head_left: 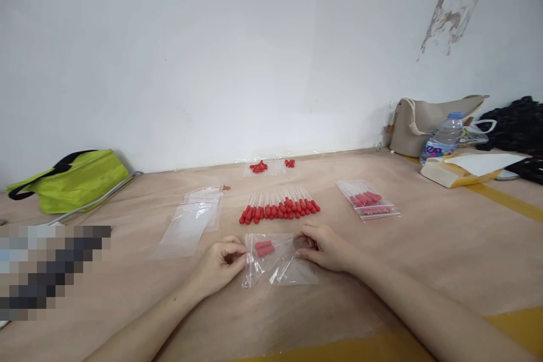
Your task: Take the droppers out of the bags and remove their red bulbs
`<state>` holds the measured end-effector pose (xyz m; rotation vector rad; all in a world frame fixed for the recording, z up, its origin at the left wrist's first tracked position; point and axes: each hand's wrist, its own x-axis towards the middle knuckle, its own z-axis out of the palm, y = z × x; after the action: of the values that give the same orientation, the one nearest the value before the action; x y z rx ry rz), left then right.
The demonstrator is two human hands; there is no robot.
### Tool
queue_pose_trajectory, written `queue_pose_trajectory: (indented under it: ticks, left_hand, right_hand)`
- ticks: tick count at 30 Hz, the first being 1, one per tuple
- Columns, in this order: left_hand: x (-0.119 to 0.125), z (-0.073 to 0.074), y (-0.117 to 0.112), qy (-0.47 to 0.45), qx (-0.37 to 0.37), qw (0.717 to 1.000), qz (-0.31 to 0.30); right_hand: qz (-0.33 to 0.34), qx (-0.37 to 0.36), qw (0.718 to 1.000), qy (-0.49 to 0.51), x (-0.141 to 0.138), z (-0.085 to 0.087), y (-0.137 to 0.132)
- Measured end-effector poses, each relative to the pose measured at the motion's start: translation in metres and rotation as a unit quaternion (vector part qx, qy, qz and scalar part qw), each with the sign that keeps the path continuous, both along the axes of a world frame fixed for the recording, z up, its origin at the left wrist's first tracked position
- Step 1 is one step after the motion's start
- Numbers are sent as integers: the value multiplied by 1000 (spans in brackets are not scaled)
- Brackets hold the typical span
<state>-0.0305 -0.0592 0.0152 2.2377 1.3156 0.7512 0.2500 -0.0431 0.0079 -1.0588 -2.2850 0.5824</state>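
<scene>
A clear zip bag [280, 266] lies on the wooden table [424, 249] in front of me, with a few red-bulbed droppers [264, 248] inside. My left hand [220, 264] pinches the bag's left edge with curled fingers. My right hand [324, 246] holds the bag's right edge, its fingers bent around it. Just beyond the bag lies a row of several glass droppers with red bulbs [280, 208].
Empty clear bags [190, 223] lie to the left, a filled bag of droppers [368, 201] to the right, loose red bulbs [258, 167] near the wall. A lime-green bag [72, 180] sits far left; a beige bag [424, 121], water bottle [443, 138] and black items far right.
</scene>
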Motion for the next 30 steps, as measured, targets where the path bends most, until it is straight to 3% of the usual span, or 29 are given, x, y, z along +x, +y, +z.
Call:
queue_pose_trajectory:
  ticks: [6, 11, 17, 23, 30]
  left_hand:
    - [14, 1, 3, -80, -35, 996, -35]
    - [25, 4, 5, -22, -52, 997, -48]
    - [26, 14, -2, 51, -4, 997, -63]
    - [21, 17, -4, 107, 61, 989, -87]
    - [5, 26, -3, 135, 37, 985, -105]
  right_hand:
    - [-1, 5, 1000, 0, -1, -1, 1]
    - [3, 6, 1000, 8, 0, -2, 1]
    - [4, 6, 1000, 5, 0, -4, 2]
    - [7, 1, 1000, 0, 1, -2, 1]
    - [11, 7, 1000, 0, 1, -3, 2]
